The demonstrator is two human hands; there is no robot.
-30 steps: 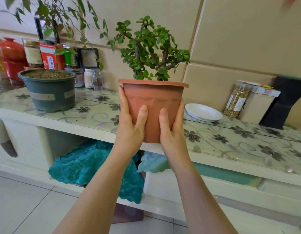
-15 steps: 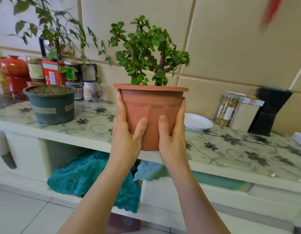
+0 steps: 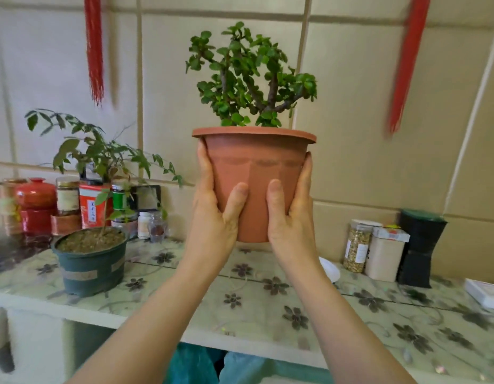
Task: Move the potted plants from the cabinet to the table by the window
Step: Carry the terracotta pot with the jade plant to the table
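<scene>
Lifted pot [image 3: 254,173] held between 2 hands above cabinet top [image 3: 268,306]; second pot [image 3: 90,261] standing left, jars [image 3: 68,200] behind it.

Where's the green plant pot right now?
The green pot stands on the cabinet top at the head view's lower left, in front of the jars, left of the hand-held terracotta pot.
</scene>
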